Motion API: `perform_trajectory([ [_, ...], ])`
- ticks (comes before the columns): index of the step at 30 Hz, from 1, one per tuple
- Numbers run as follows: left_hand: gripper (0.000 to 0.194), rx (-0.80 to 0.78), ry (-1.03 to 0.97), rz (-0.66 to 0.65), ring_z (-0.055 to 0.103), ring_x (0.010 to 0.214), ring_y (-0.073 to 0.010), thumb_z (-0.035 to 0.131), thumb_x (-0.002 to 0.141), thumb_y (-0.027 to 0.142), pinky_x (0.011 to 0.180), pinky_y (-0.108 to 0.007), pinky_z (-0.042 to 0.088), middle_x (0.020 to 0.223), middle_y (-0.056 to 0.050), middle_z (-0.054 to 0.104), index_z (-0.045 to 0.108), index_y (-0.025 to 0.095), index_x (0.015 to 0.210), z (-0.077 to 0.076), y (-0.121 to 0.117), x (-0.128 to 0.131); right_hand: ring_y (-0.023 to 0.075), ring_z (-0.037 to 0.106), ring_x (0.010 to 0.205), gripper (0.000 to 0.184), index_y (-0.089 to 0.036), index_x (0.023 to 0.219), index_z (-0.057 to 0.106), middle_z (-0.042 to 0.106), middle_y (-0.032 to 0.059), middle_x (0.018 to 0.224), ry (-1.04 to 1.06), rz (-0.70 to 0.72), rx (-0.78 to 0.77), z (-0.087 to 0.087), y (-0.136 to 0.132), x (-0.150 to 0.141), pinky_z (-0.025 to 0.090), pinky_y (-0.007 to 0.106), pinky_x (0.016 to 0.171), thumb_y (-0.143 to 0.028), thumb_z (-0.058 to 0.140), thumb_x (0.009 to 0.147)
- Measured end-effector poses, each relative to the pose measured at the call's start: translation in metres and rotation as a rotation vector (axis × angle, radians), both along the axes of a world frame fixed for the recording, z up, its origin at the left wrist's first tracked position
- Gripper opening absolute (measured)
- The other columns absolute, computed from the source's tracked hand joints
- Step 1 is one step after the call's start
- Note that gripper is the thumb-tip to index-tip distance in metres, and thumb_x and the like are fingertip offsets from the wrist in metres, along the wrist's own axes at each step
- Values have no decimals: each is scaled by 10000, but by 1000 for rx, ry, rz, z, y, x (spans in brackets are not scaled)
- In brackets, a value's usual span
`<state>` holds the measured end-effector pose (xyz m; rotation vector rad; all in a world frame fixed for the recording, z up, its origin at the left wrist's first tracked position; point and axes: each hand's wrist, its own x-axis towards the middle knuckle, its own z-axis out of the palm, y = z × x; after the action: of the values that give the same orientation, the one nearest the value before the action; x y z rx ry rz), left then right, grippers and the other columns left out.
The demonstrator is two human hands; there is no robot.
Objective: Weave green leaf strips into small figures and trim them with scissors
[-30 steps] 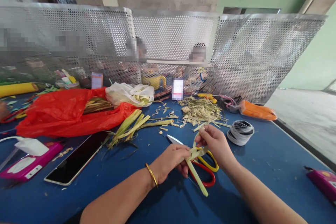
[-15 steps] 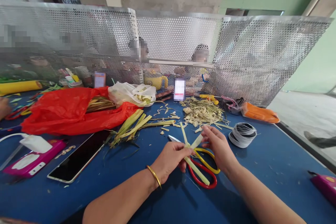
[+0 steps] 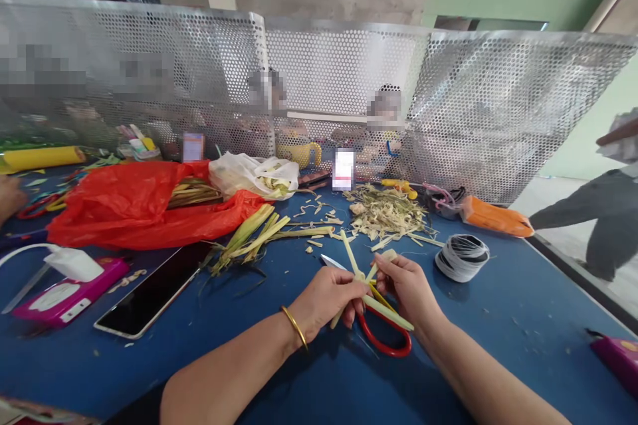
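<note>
Pale green plant strips (image 3: pixel 389 313) cross one another at a knot-like middle, pinched by my left hand (image 3: pixel 335 297). One upper strip end is gripped between the thumb and fingers of my right hand (image 3: pixel 406 282). Beneath both hands, on the blue table (image 3: pixel 279 358), lies a pair of scissors (image 3: pixel 386 344) with one red and one yellow handle loop. Its blade tip shows beyond my left hand, while the yellow loop is mostly covered. A gold bangle circles my left wrist.
Behind my hands are a shavings heap (image 3: pixel 386 216), a bundle of leaf strips (image 3: pixel 254 236) and a red plastic bag (image 3: pixel 124 202). A cord spool (image 3: pixel 462 257) stands at right, a dark phone (image 3: pixel 154 292) at left. A perforated metal screen (image 3: pixel 343 66) borders the back; a person (image 3: pixel 593 212) walks at right.
My right hand has moved slightly left and down, bending the strip it grips. The lower strip has swung right. A walking person now shows at the right edge.
</note>
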<state>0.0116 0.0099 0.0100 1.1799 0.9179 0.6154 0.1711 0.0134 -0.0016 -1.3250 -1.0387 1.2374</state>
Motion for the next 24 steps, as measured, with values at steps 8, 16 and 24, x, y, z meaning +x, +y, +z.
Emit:
perform_trajectory([
  [8,269,-188,-92,192,527,449,-84,685,688,361,486,-217,434,583,-12,615,680,108,781,4,4,-2,218,578,882,223,-190,988,628,627,84,941,-721,-248,601,24,-7,16,435,331,734,-350,581,838],
  [16,341,-214,-180,347,464,484,-69,792,559,408,482,-201,354,537,24,542,622,114,595,-3,10,-2,188,547,750,230,-143,1011,597,616,64,820,-1583,520,1211,22,-29,-13,369,354,753,-123,377,947],
  [24,389,-140,-264,167,574,693,-117,846,515,399,670,-223,441,720,-28,660,698,113,734,5,9,-5,157,515,689,308,-163,809,558,593,38,738,-1410,393,1118,9,-23,-9,369,320,727,-127,300,973],
])
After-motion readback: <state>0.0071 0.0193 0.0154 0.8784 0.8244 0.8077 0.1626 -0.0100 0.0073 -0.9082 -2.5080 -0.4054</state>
